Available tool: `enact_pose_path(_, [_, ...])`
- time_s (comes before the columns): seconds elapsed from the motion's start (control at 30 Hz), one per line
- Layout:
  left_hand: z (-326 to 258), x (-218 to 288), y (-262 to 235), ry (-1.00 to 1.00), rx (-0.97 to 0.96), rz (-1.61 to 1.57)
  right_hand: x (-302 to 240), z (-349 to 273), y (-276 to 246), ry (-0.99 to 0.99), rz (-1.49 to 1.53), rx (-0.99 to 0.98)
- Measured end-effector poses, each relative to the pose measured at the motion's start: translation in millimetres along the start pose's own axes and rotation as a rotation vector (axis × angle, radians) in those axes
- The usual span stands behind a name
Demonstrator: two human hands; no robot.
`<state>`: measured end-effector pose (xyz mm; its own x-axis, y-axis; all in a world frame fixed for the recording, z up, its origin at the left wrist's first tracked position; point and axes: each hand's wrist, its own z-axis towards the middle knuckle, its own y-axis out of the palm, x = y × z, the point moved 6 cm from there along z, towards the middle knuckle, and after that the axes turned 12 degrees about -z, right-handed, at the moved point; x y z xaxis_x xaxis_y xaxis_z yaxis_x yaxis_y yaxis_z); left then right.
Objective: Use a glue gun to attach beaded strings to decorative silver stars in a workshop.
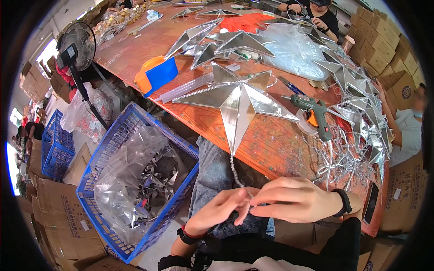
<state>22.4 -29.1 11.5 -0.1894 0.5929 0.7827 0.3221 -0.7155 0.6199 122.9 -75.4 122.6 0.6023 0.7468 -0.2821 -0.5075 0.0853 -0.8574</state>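
A large silver star (238,97) lies at the table's near edge, one point reaching over it. From that point a thin silver beaded trim (235,172) hangs down to my hands, and more of it runs along the star's left arm. My left hand (224,207) pinches the trim's lower end between thumb and fingers. My right hand (289,198) meets it there, fingertips closed at the same spot; the very end is hidden by the fingers. Right of the star, a green and orange glue gun (314,115) rests on the table.
More silver stars (357,90) are heaped at the right and back of the table (271,140). Loose silver trim (316,153), a phone (371,203) and an orange and blue bin (158,74) lie about. A blue basket (135,115) stands left, near a fan (77,47). Other people work across and right.
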Motion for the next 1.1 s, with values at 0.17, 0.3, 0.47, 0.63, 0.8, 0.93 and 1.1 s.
enact_pose_path(0.17, [26.4,20.4,-23.7,0.048,0.026,-0.161,-16.7,-3.7,-18.1,-0.112,0.264,-0.057])
enact_pose_path(0.3, [52.4,36.6,-41.2,0.131,0.010,-0.231,-28.4,9.0,-30.9,-0.166,0.269,-0.036])
enact_pose_path(0.47, [61.5,37.6,-40.7,0.136,-0.014,-0.222,-31.3,13.5,-44.6,-0.165,0.253,-0.020])
enact_pose_path(0.63, [70.7,32.6,-28.0,0.194,0.035,-0.559,-8.2,21.4,-72.4,-0.056,0.248,-0.030])
enact_pose_path(0.8, [69.5,24.2,-37.8,0.109,-0.064,-0.556,52.9,52.9,-96.4,0.457,0.086,0.472])
enact_pose_path(0.93, [73.1,23.2,-38.1,0.064,-0.052,-0.545,132.3,74.3,-86.0,0.424,0.015,0.379])
enact_pose_path(1.1, [70.7,26.0,-38.8,0.043,-0.016,-0.518,183.2,65.0,-43.1,0.613,0.122,0.291])
